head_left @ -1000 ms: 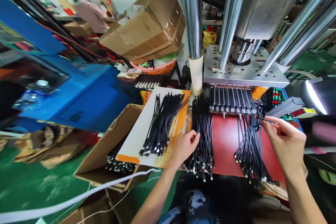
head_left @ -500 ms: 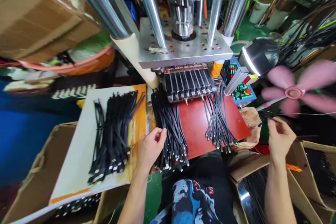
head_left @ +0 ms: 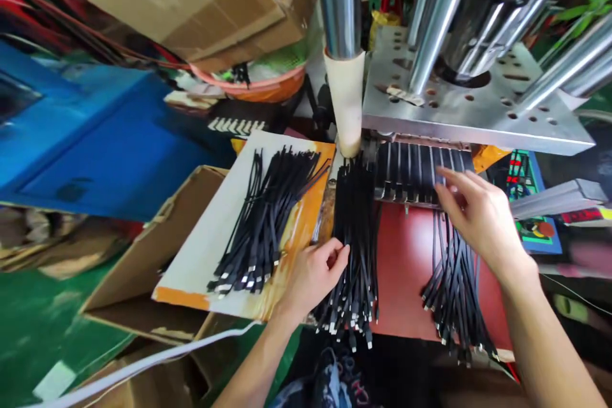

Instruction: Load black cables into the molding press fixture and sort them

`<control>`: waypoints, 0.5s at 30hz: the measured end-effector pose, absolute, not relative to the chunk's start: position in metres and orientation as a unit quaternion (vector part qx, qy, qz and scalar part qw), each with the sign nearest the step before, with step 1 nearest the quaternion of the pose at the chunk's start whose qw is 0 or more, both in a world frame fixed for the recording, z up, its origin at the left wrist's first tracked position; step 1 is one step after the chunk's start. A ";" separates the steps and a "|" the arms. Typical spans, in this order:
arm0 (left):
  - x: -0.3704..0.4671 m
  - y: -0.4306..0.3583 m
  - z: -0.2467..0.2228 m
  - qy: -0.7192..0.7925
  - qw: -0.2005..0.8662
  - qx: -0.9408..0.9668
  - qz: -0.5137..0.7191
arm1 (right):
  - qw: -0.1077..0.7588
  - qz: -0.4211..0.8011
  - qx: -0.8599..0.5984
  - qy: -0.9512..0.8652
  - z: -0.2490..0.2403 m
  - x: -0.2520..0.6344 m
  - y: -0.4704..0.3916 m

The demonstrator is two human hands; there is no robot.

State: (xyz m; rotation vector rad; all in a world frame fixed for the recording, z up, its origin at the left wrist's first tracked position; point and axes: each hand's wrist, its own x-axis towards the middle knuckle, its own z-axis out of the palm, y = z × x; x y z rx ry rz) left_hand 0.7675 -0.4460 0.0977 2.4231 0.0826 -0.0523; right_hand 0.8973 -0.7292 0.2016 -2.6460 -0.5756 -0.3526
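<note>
My left hand (head_left: 318,271) is closed, thumb against curled fingers, at the left edge of the middle bundle of black cables (head_left: 356,229); what it pinches, if anything, is too small to name. My right hand (head_left: 471,207) reaches over the front of the slotted metal fixture (head_left: 423,172), thumb and fingers apart, with nothing visible between them. The fixture holds black strips side by side under the press plate (head_left: 478,116). Beneath my right hand, another cable bundle (head_left: 456,293) hangs down over the red board (head_left: 404,274).
A third cable bundle (head_left: 268,217) lies on a white and orange board (head_left: 201,255) at the left. An open cardboard box (head_left: 129,268) stands beside it. Steel press columns (head_left: 340,6) rise behind. A blue control box (head_left: 545,229) is at the right.
The view has swung left. My right hand has come in from the far right, where it pinched a small dark piece, to the fixture and has opened. My left hand stays by the middle bundle.
</note>
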 end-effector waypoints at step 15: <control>0.766 -0.444 0.104 0.024 0.354 0.933 -0.066 | 0.123 -0.101 -0.964 -0.214 0.181 1.031 -0.629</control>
